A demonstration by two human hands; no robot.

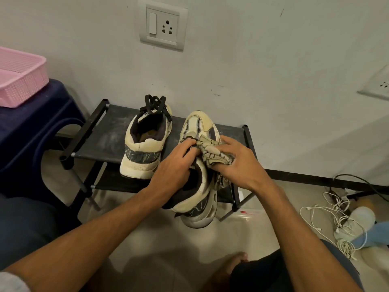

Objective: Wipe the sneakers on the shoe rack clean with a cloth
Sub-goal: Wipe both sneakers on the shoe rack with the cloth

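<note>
Two cream and grey sneakers are on a low black shoe rack (109,142). The left sneaker (145,140) stands on the top shelf, heel toward me, with black laces. The right sneaker (197,165) is lifted with its heel off the rack's front edge and its toe pointing at the wall. My left hand (174,167) grips this sneaker at its collar, fingers curled into the opening. My right hand (237,163) holds a patterned beige cloth (212,152) and presses it against the sneaker's right side.
A dark blue plastic stool (35,127) with a pink basket (19,76) on top stands left of the rack. Tangled white cables (341,220) lie on the tiled floor at right. A wall socket (163,24) is above the rack. My knees and a bare foot are below.
</note>
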